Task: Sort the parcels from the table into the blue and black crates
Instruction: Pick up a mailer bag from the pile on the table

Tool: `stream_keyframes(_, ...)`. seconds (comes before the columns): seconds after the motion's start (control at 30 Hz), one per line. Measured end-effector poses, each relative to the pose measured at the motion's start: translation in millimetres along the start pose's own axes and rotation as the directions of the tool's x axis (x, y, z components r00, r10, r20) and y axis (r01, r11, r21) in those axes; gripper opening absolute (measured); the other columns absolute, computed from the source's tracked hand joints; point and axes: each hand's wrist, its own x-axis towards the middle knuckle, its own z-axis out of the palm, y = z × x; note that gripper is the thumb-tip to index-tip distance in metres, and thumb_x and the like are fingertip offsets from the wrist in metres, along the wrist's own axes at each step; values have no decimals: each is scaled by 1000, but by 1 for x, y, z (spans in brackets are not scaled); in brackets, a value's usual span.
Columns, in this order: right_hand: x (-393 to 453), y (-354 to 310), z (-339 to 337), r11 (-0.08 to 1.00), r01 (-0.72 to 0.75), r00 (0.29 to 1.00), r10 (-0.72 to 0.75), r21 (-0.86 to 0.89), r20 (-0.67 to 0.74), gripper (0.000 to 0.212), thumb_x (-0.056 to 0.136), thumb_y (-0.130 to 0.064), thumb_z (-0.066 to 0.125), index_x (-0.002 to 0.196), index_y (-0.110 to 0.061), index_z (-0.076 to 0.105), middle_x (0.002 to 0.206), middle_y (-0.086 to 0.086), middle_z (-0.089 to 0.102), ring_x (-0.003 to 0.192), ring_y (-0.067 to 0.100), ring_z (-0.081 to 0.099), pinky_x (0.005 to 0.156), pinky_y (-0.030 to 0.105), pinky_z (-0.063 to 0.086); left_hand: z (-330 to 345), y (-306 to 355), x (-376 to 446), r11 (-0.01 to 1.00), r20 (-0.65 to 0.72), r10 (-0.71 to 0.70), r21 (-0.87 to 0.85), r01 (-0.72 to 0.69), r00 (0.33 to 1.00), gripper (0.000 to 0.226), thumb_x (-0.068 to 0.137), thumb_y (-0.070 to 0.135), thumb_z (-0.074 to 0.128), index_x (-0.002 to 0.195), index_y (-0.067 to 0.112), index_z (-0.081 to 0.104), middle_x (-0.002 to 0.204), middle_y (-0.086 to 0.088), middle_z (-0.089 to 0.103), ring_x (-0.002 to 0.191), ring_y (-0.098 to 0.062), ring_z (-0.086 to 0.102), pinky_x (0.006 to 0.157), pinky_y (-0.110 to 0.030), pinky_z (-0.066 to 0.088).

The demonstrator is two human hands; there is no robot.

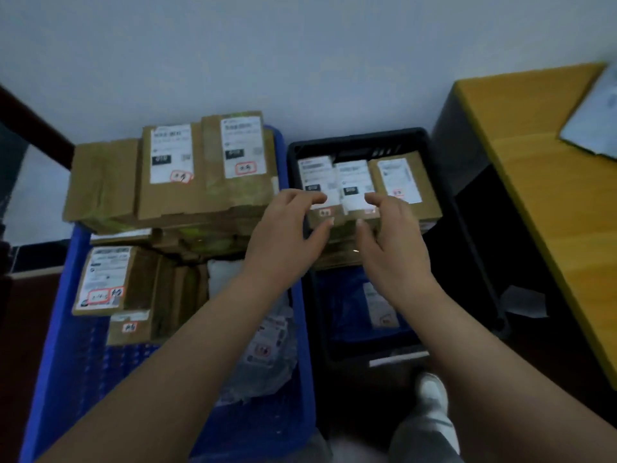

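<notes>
A blue crate [83, 379] on the left holds stacked brown cardboard parcels [173, 175] and a white plastic mailer [267, 349]. To its right, a black crate [360, 137] holds three small labelled boxes on top of a stack, above a blue bag parcel [347, 309]. My left hand [287, 232] pinches the front edge of the left small box [314, 172], fingers on top and thumb on the front. Beside it, my right hand [390, 238] pinches the middle small box [354, 182] the same way. The third small box [400, 178] lies untouched at the right.
A yellow-topped table [534, 168] stands to the right of the black crate, with a grey flat parcel [597, 121] near its far edge. A white wall is behind both crates. My shoe [432, 392] is on the floor in front of the black crate.
</notes>
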Motion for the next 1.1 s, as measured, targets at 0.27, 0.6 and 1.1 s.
stream_keyframes(0.27,18,95,-134,999,8,995,-12,-39,-103,41,98,-24,52,135,-8,47,133,10,50,123,24,44,102,37,39,70,149,58,993,33,112,18,-113,993,39,92,35,61,129,22,57,128,0,52,119,-15,49,98,-31,44)
stream_keyframes(0.6,55,246,-311,995,-44,991,32,-91,-127,39,99,-26,50,134,-8,49,134,10,49,126,28,43,103,42,38,191,325,128,993,161,110,19,-115,981,47,94,42,55,136,24,49,134,0,46,124,-18,46,97,-32,43)
stream_keyframes(1.1,88,432,-385,865,-495,841,454,-81,-294,71,86,-35,66,146,-12,34,151,18,31,139,38,23,110,50,27,334,417,188,987,424,108,61,-148,899,55,95,38,57,145,25,38,143,-1,39,110,-24,55,88,-24,38)
